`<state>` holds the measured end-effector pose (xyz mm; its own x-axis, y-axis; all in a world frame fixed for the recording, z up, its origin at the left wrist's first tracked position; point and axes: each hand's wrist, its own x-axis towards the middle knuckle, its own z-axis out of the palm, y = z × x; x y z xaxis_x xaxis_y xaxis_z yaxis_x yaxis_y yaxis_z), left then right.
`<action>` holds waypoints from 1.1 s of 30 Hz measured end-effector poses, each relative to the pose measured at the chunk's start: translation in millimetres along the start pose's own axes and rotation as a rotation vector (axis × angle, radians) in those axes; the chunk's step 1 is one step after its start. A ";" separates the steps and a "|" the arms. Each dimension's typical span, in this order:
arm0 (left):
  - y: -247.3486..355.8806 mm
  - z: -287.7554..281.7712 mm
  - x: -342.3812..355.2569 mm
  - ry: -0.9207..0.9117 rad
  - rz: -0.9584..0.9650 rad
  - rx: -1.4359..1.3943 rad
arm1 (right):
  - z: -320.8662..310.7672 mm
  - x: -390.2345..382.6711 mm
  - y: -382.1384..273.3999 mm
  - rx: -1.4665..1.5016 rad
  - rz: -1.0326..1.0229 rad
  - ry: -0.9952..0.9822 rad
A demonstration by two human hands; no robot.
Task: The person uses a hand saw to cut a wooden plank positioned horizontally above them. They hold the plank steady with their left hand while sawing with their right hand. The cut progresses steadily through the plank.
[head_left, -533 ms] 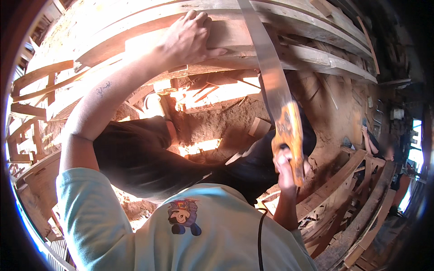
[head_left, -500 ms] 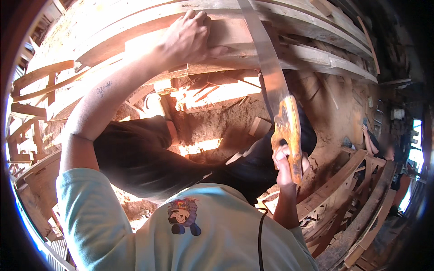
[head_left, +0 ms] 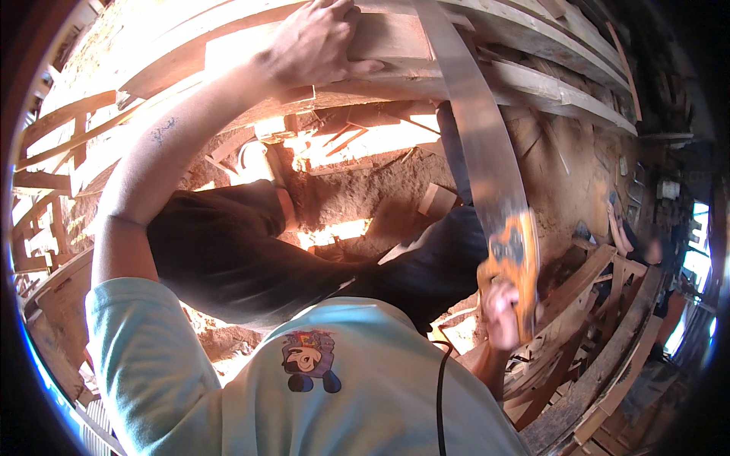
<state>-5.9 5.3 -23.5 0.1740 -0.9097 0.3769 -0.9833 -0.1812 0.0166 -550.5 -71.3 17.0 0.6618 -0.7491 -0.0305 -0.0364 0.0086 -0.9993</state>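
My right hand (head_left: 500, 310) is closed around the worn yellow-brown wooden handle of a hand saw (head_left: 487, 137). The saw's long metal blade runs up and away from me, crossing the edge of a wooden board (head_left: 391, 36) near the top of the view. To the left of the blade, my left hand (head_left: 313, 47) bears down on that board. Its fingers bend over toward the far side and its thumb stretches right along the near part. The blade's far tip passes out of the picture at the top.
Long timbers (head_left: 563, 99) lie side by side under and beyond the board. Wood scraps (head_left: 437, 201) litter the dirt floor below, between my legs. Stacked beams (head_left: 593, 357) stand at the lower right, and another person (head_left: 620, 228) is at the far right.
My right hand has drawn the saw back toward me and a little to the right. The left hand stays on the board, appearing slightly higher in view.
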 end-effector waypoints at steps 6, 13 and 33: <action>5.7 6.4 -2.7 -0.053 -0.067 0.053 | 63.0 88.2 1.9 0.031 -0.107 -0.149; 3.6 0.2 -2.8 -0.011 -0.091 0.035 | 13.6 -22.7 -6.7 -0.016 -0.107 -0.171; 4.6 0.6 -1.5 0.020 -0.072 0.099 | 5.0 -41.7 -10.2 0.006 -0.074 -0.140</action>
<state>-10.6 5.6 -24.6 0.2420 -0.8856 0.3964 -0.9580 -0.2828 -0.0470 -574.0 -36.8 28.3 0.7607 -0.6478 0.0411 0.0207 -0.0391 -0.9990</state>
